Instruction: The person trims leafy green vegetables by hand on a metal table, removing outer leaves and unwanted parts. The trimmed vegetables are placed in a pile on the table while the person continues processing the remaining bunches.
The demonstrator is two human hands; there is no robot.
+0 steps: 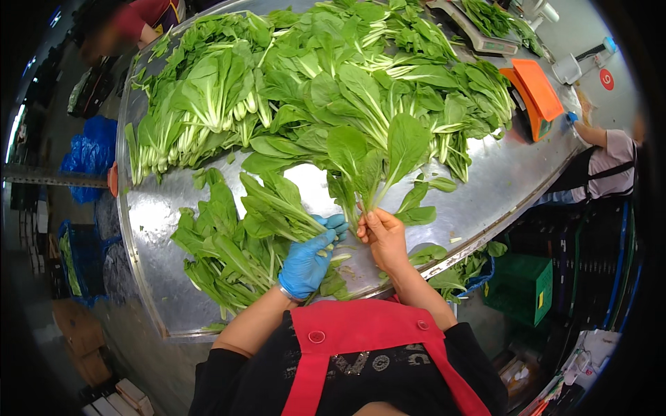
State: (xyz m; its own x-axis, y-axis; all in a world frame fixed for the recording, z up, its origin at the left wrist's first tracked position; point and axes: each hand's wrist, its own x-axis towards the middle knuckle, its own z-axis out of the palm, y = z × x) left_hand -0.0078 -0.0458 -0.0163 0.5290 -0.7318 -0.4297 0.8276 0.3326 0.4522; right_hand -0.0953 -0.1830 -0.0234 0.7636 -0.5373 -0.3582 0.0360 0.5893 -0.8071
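My left hand (309,261), in a blue glove, is closed around the pale stems of a small bunch of leafy greens (275,206), its leaves pointing up and left. Close beside it, my bare right hand (383,236) pinches the stem end of another leafy green plant (368,164), its broad leaves fanned out upward. A loose pile of the same greens (229,253) lies on the metal table left of my gloved hand. Beyond both hands a large heap of greens (298,87) spreads across the table, many with their pale stems toward me.
The metal table (154,229) has a raised rim. An orange scale (535,100) stands at the right, another scale (479,31) at the back. Co-workers (610,163) stand at right and far left. A blue basket of greens (479,277) and a green crate (520,288) are below the right edge.
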